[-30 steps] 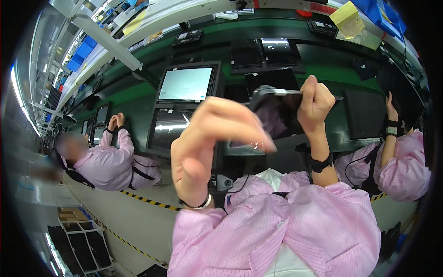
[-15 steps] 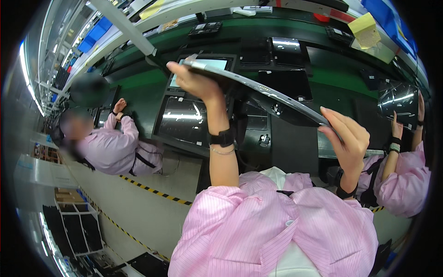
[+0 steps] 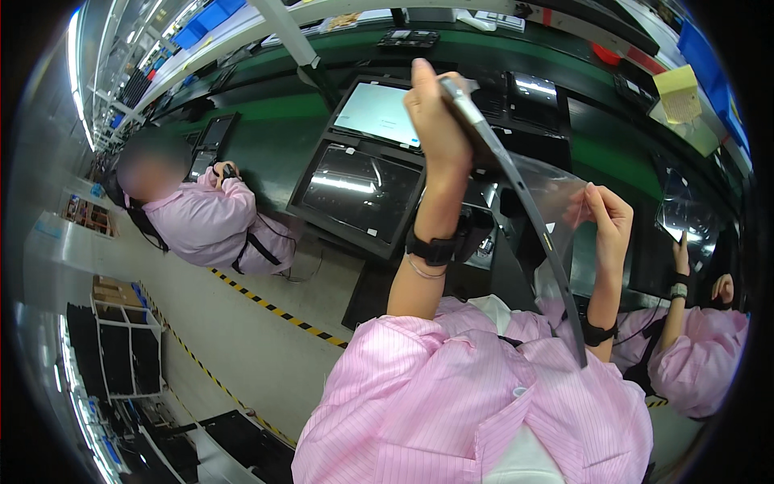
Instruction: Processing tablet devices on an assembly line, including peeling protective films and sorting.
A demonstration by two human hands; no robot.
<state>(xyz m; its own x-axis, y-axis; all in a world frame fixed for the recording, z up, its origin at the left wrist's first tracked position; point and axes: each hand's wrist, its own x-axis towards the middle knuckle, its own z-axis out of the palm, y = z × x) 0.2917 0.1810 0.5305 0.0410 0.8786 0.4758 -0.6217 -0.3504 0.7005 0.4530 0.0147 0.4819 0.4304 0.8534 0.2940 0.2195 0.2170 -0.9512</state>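
Observation:
A thin tablet [image 3: 526, 211] is held up nearly edge-on in front of me, its grey rim slanting from upper left to lower right. My left hand [image 3: 439, 129] grips its upper end, thumb on one side and fingers on the other. From the tablet's far side a clear plastic film [image 3: 555, 179] stretches out to the right. My right hand [image 3: 606, 218] pinches the edge of this film between thumb and fingers, apart from the tablet. The tablet's broad faces are mostly hidden at this angle.
On the dark bench are a tablet with a lit screen [image 3: 377, 113] and a dark-screened one [image 3: 355, 187] in black trays. One co-worker [image 3: 201, 206] sits at left; another [image 3: 697, 347] at right is beside a film-covered panel [image 3: 685, 206]. A shelf post [image 3: 286, 32] rises behind.
The tablet has swung steeper, its lower end coming toward me. My right hand has left the tablet's corner and now holds the clear film pulled out from it. My left hand moved right.

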